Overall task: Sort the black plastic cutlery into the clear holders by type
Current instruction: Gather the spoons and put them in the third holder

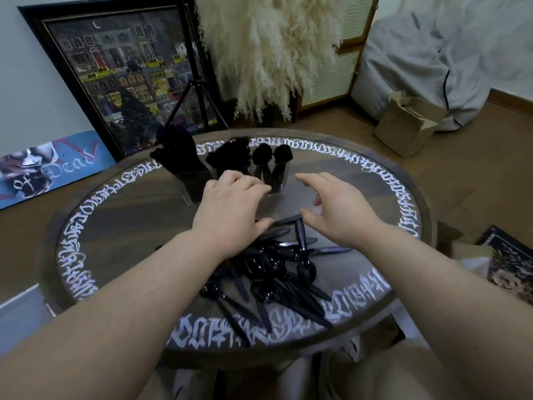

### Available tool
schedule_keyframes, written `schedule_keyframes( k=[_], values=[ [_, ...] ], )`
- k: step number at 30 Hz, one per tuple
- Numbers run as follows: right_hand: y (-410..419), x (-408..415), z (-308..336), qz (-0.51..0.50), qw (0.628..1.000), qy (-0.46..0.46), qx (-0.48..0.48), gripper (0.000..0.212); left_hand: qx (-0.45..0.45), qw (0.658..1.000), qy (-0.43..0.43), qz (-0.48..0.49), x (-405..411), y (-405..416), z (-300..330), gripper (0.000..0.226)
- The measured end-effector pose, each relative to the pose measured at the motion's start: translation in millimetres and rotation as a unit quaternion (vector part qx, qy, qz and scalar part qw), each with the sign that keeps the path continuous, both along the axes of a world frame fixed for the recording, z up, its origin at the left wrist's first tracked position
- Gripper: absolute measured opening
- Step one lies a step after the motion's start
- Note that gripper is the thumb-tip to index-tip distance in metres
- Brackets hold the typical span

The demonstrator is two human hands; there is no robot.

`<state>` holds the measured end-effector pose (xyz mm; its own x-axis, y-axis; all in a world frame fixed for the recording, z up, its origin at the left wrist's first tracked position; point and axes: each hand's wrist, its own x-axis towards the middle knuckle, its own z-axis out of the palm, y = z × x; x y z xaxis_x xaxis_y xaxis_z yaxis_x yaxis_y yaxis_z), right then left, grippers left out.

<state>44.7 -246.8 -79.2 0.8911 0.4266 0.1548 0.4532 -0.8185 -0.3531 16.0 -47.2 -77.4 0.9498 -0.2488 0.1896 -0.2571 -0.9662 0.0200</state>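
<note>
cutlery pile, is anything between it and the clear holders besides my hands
Nothing visible does. The cutlery pile lies on the near side of the round table, the clear holders on the far side. Only the left hand and right hand hover over the bare tabletop between them.

A: What's on the round table (121, 226)?

B: Loose pile of black cutlery (277, 272) near the front edge, spoons & knives all crossed over each other. Behind it, clear holders (202, 183) w/ black pieces standing upright; spoon bowls stick up from the right one.

A: Hands?

B: Left hand (230, 209) palm down, fingers bent, over the pile's far end, fingertips by the holders. Can't tell if it grips anything. Right hand (337, 206) just beside it, fingers spread, holding nothing.

A: Around the table?

B: Framed painting (121, 79), pampas grass (271, 53), cardboard box (406, 125).
</note>
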Motion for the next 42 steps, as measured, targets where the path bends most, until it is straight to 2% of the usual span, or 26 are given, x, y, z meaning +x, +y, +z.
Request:
schedule_keyframes(
  k=[3,7,12,15,19,27,33,38,41,42],
  values=[
    [-5.8,-22.8,-13.7,-0.016,0.999,0.041,-0.008,0.061,-0.013,0.998,0.066,-0.003,-24.0,-6.6,-14.4,0.063],
    [-22.2,-38.5,-36.7,-0.060,0.992,0.085,-0.074,0.054,-0.025,0.991,0.127,-0.011,-46.4,-12.6,-35.3,0.069],
    [-29.4,-40.6,-54.0,-0.127,0.973,0.141,-0.134,0.079,-0.010,0.982,0.190,0.011,-51.9,-22.1,-54.0,0.084],
    [-20.6,-37.5,-61.0,-0.122,0.971,0.144,-0.148,0.081,-0.007,0.982,0.187,0.024,-45.1,-25.6,-59.3,0.077],
    [-15.5,-30.0,-68.9,-0.121,0.971,0.134,-0.155,0.065,-0.037,0.981,0.184,0.054,-35.6,-22.7,-65.4,0.061],
    [-6.5,-19.0,-72.8,-0.139,0.967,0.207,-0.058,0.027,-0.172,0.966,0.175,0.083,-23.4,-22.6,-68.5,0.047],
    [-3.0,-14.6,-71.3,-0.154,0.967,0.201,0.023,0.013,-0.258,0.951,0.122,0.120,-19.5,-18.8,-60.5,0.036],
    [-7.1,-10.6,-65.1,-0.175,0.964,0.180,0.089,0.014,-0.329,0.927,0.066,0.170,-15.5,-8.7,-56.5,0.035],
    [-9.1,-8.6,-65.5,-0.185,0.962,0.168,0.112,0.007,-0.362,0.911,0.048,0.193,-12.6,-5.4,-54.6,0.015],
    [-8.9,-8.1,-64.8,-0.185,0.960,0.166,0.129,0.011,-0.369,0.908,0.048,0.194,-12.0,-4.8,-53.9,0.011]
  ],
)
